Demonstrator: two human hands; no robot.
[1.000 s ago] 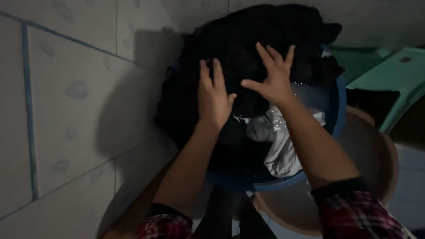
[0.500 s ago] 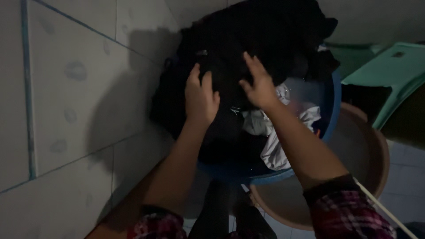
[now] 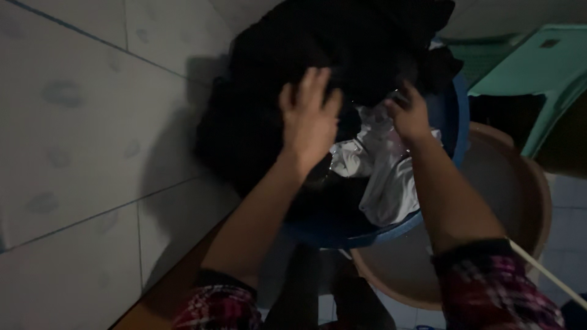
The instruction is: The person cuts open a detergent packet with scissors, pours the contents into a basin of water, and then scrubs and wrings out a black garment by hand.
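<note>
A pale tiled wall [image 3: 79, 122] fills the left side of the view, its tiles marked with faint blue spots and thin blue lines. Next in size is a heap of black clothes [image 3: 330, 55], piled high over the far side of a blue basin [image 3: 455, 116] and spilling over its left rim against the wall. The basin sits tilted, its near rim resting over a wider tan basin [image 3: 513, 201] that shows below and to the right of it. A green plastic stool [image 3: 538, 73] stands behind the tan basin in the upper right corner. Inside the blue basin, under the black heap, lies wet white cloth [image 3: 391, 183] with a little water glinting around it.

Both forearms reach in from below, each ending in a red plaid cuff [image 3: 498, 287]. The left hand [image 3: 309, 119] lies palm down on the black clothes at the heap's near edge, fingers held together and curved over the fabric; whether it grips a fold cannot be told in the dim light. The right hand [image 3: 408, 113] sits just beside it, at the edge where black clothes meet the white cloth, fingers curled down into the laundry. A thin pale stick [image 3: 544, 272] crosses the lower right corner.
</note>
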